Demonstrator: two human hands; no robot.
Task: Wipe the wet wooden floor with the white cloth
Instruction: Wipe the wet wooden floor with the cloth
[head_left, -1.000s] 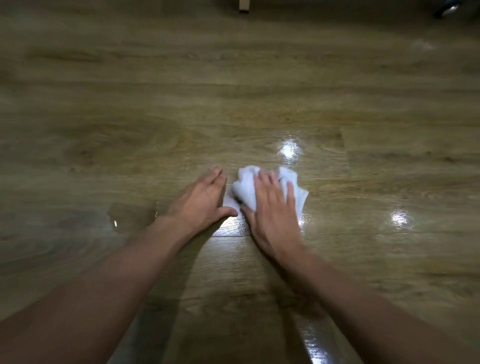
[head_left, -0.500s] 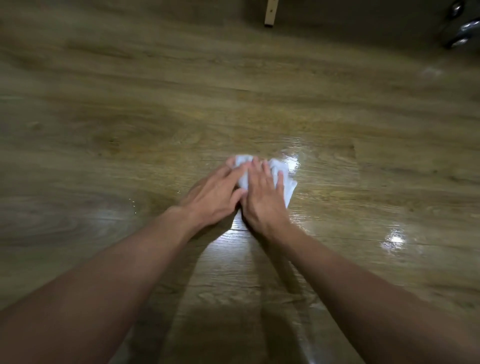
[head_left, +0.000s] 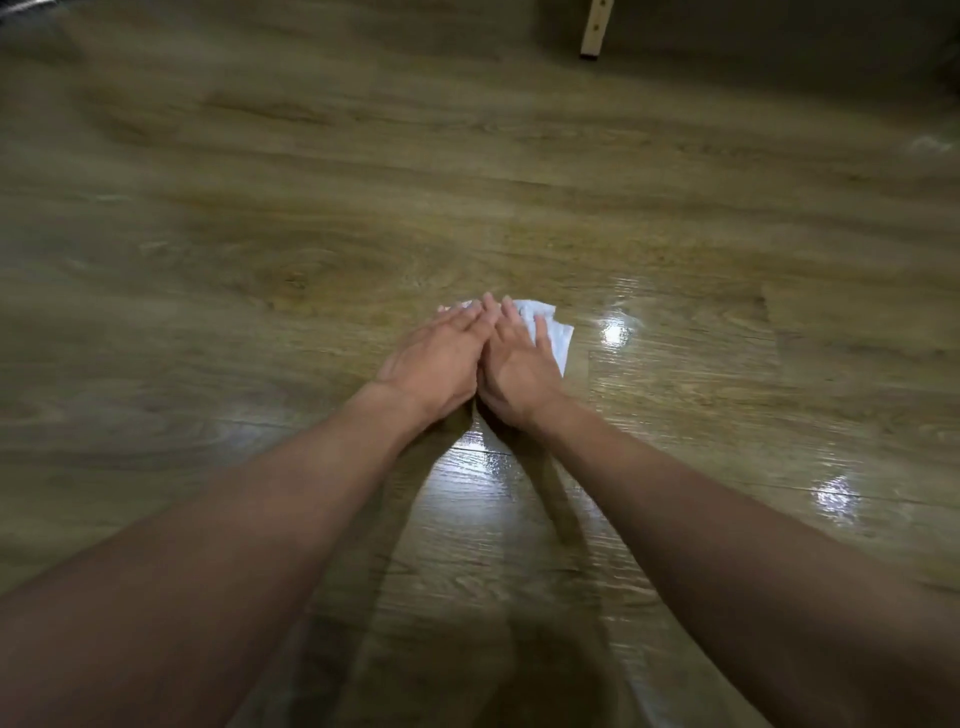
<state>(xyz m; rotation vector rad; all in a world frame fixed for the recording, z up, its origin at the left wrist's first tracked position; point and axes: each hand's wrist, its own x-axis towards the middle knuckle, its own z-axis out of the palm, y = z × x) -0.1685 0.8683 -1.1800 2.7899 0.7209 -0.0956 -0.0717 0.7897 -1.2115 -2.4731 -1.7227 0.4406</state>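
Note:
The white cloth (head_left: 557, 332) lies crumpled on the wooden floor (head_left: 291, 249), mostly covered by both hands. My left hand (head_left: 436, 358) presses flat on its left part, fingers together and pointing forward. My right hand (head_left: 517, 371) lies flat on the cloth right beside it, the two hands touching along the thumbs. Only the cloth's right edge and a strip past the fingertips show. The floor shines wet between my forearms (head_left: 483, 467) and to the right of the cloth (head_left: 615, 330).
A pale wooden furniture leg (head_left: 595, 28) stands at the far top right, with a dark wall behind it. Another glossy wet patch (head_left: 834, 496) lies to the right. A dark object (head_left: 21, 5) sits in the top left corner.
My left hand has moved from the bare floor beside the cloth onto the cloth, next to my right hand. Both hands and the cloth have slid forward, away from me.

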